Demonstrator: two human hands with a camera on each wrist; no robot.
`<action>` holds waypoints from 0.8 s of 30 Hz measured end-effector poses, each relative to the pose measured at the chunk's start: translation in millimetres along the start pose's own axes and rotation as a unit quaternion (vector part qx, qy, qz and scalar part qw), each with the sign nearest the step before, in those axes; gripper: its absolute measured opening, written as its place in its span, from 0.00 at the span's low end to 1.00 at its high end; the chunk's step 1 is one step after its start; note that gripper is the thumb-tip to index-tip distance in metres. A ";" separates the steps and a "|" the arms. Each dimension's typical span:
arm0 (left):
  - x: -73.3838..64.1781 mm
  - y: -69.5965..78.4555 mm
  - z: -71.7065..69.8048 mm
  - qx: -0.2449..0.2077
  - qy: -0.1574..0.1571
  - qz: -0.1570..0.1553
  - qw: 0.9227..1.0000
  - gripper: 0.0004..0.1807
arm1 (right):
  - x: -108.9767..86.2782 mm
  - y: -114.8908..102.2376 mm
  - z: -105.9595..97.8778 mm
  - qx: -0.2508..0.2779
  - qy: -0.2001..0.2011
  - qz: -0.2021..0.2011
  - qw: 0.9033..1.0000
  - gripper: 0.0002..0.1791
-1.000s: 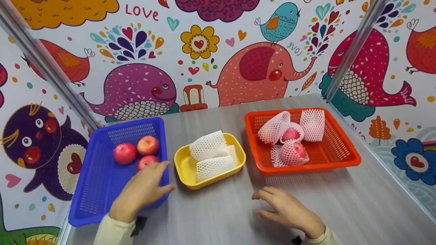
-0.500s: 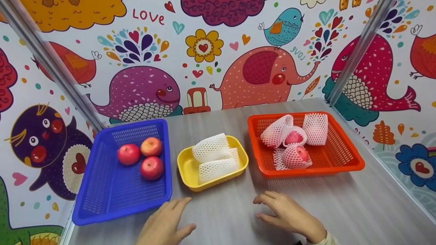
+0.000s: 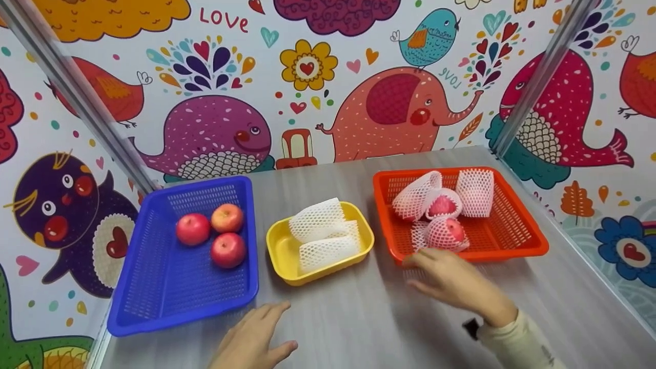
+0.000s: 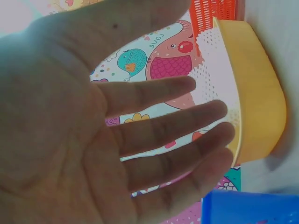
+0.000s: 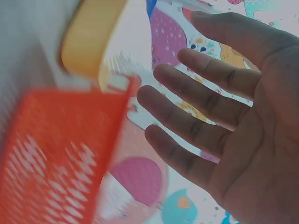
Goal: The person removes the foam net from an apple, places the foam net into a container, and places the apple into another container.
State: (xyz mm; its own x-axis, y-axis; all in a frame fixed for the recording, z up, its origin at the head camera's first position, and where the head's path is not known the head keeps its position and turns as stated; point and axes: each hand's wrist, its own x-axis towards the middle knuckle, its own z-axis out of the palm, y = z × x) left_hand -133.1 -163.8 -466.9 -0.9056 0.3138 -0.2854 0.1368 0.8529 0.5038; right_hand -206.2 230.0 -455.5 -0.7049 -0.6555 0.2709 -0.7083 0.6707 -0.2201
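Tabletop (image 3: 338,328), grey with faint grain: three containers in a row. One blue rectangular perforated plastic basket (image 3: 189,277) stands at left, one small yellow plastic tub with rounded corners (image 3: 279,251) in the middle, one red-orange rectangular perforated plastic basket (image 3: 507,230) at right.

Contents, counted. Blue basket: three round red apples (image 3: 228,250), unwrapped, grouped toward its right side. Yellow tub: at least two flattened white foam-mesh sleeves (image 3: 328,253); overlap prevents an exact count. Red-orange basket: four pinkish-white foam-mesh bundles (image 3: 445,233), clustered at its left and centre; red fruit shows plainly inside two.

Hands: two. Left hand (image 3: 253,335) is over the near tabletop, between blue basket and yellow tub, fingers extended and spread, thumb apart. Right hand (image 3: 451,282) is at the near rim of the red-orange basket, below the front bundle, fingers extended and separated; contact with the rim cannot be told. One cream cuff (image 3: 517,343) is visible, on the right arm.
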 end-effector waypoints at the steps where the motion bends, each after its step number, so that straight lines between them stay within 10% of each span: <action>1: 0.2 -0.2 0.3 -0.002 -0.002 -0.002 1.000 0.40 | 5.3 5.1 -8.9 -0.006 -0.006 0.003 1.000 0.18; 11: -2.0 -1.8 5.5 -0.014 -0.006 0.016 1.000 0.38 | 82.3 56.8 -70.4 -0.035 -0.033 0.057 0.997 0.21; 18: -3.9 -2.8 8.3 -0.014 -0.013 0.010 1.000 0.38 | 139.6 97.3 -39.7 -0.095 -0.127 0.090 0.983 0.23; 24: -10.5 -5.4 12.0 0.007 0.019 0.044 0.999 0.37 | 155.6 121.9 -9.5 -0.146 -0.236 0.146 0.950 0.34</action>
State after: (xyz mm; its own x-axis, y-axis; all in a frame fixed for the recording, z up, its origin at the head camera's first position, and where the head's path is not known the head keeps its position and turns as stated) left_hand -119.5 -166.8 -476.4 -0.9043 0.3718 -0.2098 0.2214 0.8286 0.5143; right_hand -401.9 213.0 -431.3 -0.8566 -0.4637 -0.2262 -0.4885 0.8700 0.0666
